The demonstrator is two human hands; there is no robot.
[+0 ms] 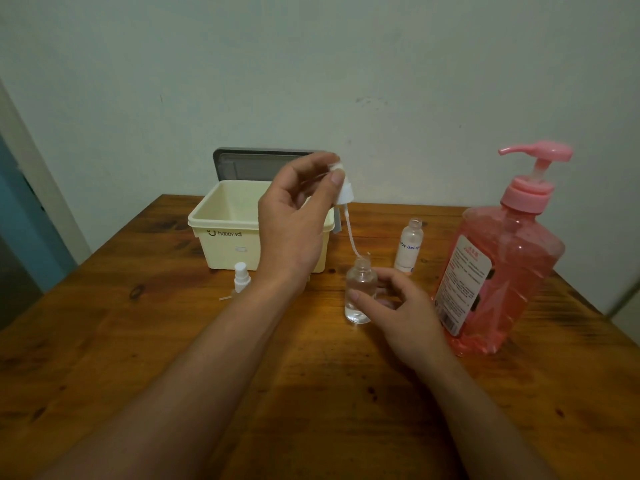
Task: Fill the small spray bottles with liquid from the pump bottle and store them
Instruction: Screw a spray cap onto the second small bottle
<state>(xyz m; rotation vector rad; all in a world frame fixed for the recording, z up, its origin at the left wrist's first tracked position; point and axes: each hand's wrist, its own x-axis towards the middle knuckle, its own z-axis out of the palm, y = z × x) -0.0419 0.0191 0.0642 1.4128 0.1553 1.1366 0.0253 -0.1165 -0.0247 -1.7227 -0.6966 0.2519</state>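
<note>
Left hand (294, 216) is raised above the tabletop (311, 410) and pinches a white spray head (343, 192) between the thumb and the curled fingers. From this head a thin dip tube (349, 233) hangs down toward 5 o'clock. Its lower end is at the open mouth of the clear small bottle (360, 289); I cannot tell if the tip is already inside. This bottle stands upright on the tabletop, near the middle. The right hand (405, 313) holds it from its 4 o'clock side, with the thumb on the front of the bottle and the other fingers curled behind it. At 1 o'clock from the clear small bottle stands a second small bottle (410, 245), upright, uncapped, with a white label and blue letters. The pink pump bottle (498, 265) stands at 3 o'clock from the clear small bottle, just beside the right hand, and its spout points toward 9 o'clock. The cream storage box (225, 233) is at 10 o'clock, partly behind the left hand; its grey lid (242, 164) stands open against the wall. Another white spray head (241, 277) is in front of the box, at 9 o'clock from the clear small bottle, and the left forearm partly hides it.
</note>
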